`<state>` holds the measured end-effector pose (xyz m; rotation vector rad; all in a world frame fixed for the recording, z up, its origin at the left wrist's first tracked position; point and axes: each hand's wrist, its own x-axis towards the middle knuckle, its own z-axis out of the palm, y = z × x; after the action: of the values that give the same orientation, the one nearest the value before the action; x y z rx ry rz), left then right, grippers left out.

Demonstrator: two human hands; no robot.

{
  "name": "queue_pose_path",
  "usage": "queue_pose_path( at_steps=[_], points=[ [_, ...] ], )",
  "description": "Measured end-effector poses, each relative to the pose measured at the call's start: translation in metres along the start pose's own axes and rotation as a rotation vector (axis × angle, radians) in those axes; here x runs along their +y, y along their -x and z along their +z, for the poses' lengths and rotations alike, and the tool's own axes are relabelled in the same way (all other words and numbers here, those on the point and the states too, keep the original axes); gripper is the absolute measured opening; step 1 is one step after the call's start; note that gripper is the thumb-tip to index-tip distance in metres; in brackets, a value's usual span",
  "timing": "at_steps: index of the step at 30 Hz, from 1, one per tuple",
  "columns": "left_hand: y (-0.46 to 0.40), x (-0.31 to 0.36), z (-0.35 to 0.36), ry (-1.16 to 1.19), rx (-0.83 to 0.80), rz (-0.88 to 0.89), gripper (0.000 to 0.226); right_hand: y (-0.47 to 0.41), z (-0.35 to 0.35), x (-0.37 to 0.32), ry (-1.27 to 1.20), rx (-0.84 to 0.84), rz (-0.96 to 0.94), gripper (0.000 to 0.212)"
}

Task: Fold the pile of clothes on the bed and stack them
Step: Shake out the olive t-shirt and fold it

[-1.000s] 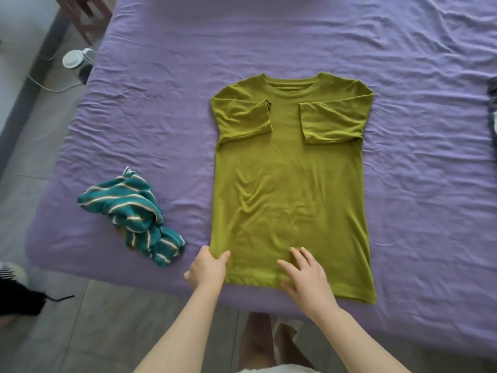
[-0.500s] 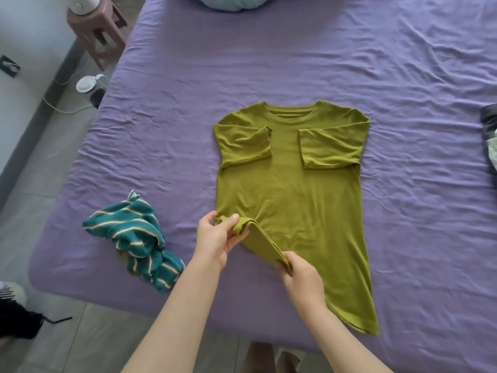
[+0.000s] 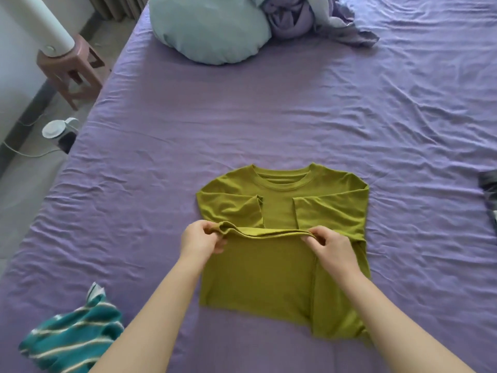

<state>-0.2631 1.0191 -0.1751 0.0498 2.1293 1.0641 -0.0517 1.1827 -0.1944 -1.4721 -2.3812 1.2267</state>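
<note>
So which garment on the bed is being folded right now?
The olive-green T-shirt: both hands, left and right, pinch its hem. The teal striped garment lies crumpled and untouched beside the left forearm.

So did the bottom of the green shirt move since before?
Yes. Both hands, left and right, pinch the green shirt's hem and have carried it up toward the collar, now just below the folded sleeves.

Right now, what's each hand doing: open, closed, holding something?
Left hand: closed, pinching the hem of the green T-shirt at its left end.
Right hand: closed, pinching the same hem further right.
</note>
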Motion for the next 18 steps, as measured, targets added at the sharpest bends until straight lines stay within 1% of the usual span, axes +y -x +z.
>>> queue_pose_path(
  at_steps=[1,4,7,10,12,14,15,16,18],
  points=[
    [-0.011,0.004,0.002,-0.036,0.036,0.039,0.003,-0.016,0.002,-0.007,0.000,0.018,-0.012,0.019],
    [-0.050,0.017,0.003,-0.102,0.131,0.146,0.020,-0.060,0.005,-0.030,-0.051,0.092,-0.030,0.016],
    [-0.086,0.033,0.002,-0.077,0.149,0.175,0.035,-0.099,0.006,-0.046,-0.076,0.141,-0.050,0.014],
    [-0.116,0.049,0.004,-0.055,0.176,0.174,0.031,-0.128,0.007,-0.055,-0.067,0.145,-0.068,0.013],
    [-0.133,0.054,0.008,-0.099,0.210,0.152,0.029,-0.140,0.010,-0.054,-0.051,0.100,-0.064,0.013],
    [-0.142,0.056,0.013,-0.149,0.226,0.122,0.024,-0.143,0.014,-0.047,-0.034,0.049,-0.051,0.019],
    [-0.146,0.054,0.016,-0.190,0.225,0.100,0.021,-0.140,0.016,-0.043,-0.030,0.029,-0.046,0.023],
    [-0.146,0.052,0.019,-0.281,0.229,0.066,0.021,-0.136,0.017,-0.038,-0.026,0.014,-0.044,0.028],
    [-0.137,0.047,0.028,-0.560,0.311,0.041,0.033,-0.123,0.018,-0.026,-0.011,0.013,-0.060,0.037]
  ],
)
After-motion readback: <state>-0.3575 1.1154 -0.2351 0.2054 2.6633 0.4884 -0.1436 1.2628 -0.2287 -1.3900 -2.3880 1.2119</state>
